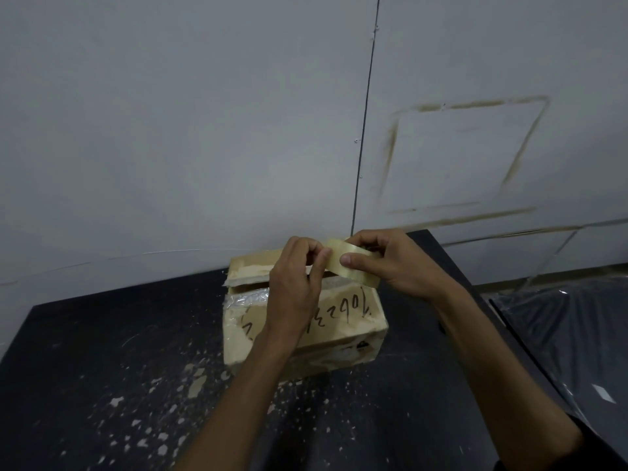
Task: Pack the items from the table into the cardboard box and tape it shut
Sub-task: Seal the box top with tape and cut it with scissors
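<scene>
One roll of tape [355, 263] is being held above one worn cardboard box [343, 321] at the dark table's [102, 334] twelve o'clock edge, gripped by the right hand [390, 263] at three o'clock, its loose end being pinched by the left hand [299, 277] at nine o'clock, the box's contents being hidden.

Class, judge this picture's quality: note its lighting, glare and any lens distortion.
Head view: dim, flat light; glare on the plastic sheet at right; wide-angle bending curves the wall seam; the hands' roll of tape and cardboard box look slightly soft.
</scene>
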Available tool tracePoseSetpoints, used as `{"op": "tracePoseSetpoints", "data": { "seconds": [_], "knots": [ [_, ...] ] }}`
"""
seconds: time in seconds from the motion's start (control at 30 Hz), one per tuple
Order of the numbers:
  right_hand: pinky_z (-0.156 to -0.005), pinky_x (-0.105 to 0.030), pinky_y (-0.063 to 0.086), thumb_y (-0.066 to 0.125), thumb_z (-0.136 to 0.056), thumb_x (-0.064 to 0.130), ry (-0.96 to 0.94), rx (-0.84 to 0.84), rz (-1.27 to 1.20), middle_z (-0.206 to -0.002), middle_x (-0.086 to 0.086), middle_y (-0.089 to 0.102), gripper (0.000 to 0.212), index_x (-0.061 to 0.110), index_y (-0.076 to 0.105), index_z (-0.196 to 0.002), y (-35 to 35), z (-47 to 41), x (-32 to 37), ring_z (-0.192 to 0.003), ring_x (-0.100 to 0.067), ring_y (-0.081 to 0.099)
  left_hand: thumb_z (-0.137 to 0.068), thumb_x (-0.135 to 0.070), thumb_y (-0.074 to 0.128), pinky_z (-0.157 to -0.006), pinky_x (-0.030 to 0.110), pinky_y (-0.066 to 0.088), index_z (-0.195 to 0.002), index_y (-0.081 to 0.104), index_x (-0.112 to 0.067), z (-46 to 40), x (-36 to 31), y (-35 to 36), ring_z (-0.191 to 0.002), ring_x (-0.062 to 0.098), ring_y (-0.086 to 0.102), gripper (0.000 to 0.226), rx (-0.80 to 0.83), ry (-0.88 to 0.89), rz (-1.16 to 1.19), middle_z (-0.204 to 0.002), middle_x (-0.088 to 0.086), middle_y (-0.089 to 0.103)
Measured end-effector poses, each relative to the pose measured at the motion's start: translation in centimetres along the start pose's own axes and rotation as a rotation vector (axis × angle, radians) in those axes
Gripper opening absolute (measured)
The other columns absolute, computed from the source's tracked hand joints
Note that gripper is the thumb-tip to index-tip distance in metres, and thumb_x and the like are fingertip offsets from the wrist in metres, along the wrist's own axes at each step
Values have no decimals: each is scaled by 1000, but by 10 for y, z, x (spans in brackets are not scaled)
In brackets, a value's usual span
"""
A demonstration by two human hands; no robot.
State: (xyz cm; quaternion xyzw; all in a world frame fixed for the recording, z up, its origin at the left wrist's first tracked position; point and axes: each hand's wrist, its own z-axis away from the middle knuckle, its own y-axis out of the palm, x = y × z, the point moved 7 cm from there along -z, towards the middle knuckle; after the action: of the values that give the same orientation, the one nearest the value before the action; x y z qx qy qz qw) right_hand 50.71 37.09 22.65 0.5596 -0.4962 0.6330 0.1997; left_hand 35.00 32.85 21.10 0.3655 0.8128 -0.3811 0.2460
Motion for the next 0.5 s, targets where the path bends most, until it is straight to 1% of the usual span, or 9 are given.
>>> {"op": "tracePoseSetpoints", "data": {
  "seconds": [0.1, 0.2, 0.27, 0.33, 0.43, 0.5],
  "knots": [
    [-71, -36, 58, 70, -90, 34, -15, 10, 5, -92, -2, 75, 18, 20, 74, -102, 5, -3, 1, -83, -21, 72, -102, -32, 45, -64, 22, 43, -90, 50, -19, -2, 5, 1, -76, 8, 50, 18, 61, 9, -27, -87, -5, 51],
    [-74, -40, 58, 69, -91, 32, -18, 41, -34, -94, -5, 74, 19, 19, 74, -103, 13, -6, 0, -86, -24, 72, -102, -31, 43, -60, 20, 39, -88, 49, -17, -4, 18, -4, -72, 9, 48, 21, 59, -64, 18, -81, -3, 52],
    [-78, -43, 58, 68, -92, 30, -24, 55, -50, -97, -5, 74, 19, 17, 73, -105, 17, -6, -3, -88, -25, 72, -102, -32, 43, -59, 21, 41, -87, 51, -17, -3, 28, -6, -71, 11, 52, 23, 51, -140, 69, -80, -1, 56],
    [-79, -43, 58, 67, -93, 29, -26, 58, -59, -98, -3, 74, 17, 18, 73, -105, 20, -6, -7, -90, -24, 71, -102, -33, 43, -62, 22, 47, -87, 52, -19, 0, 36, -5, -75, 13, 58, 23, 65, -202, 131, -81, 0, 60],
    [-76, -33, 57, 68, -93, 29, -30, 64, -68, -98, 0, 73, 14, 21, 74, -103, 27, -11, -8, -89, -19, 71, -102, -33, 44, -66, 18, 49, -87, 55, -20, 2, 48, -4, -76, 10, 60, 23, 92, -282, 221, -81, -3, 62],
    [-76, -29, 55, 68, -93, 30, -31, 75, -65, -97, 1, 73, 14, 22, 74, -103, 30, -13, -9, -88, -16, 70, -101, -34, 45, -70, 21, 50, -86, 56, -21, 2, 58, -4, -77, 9, 62, 23, 108, -330, 256, -81, -5, 62]
  ]
}}
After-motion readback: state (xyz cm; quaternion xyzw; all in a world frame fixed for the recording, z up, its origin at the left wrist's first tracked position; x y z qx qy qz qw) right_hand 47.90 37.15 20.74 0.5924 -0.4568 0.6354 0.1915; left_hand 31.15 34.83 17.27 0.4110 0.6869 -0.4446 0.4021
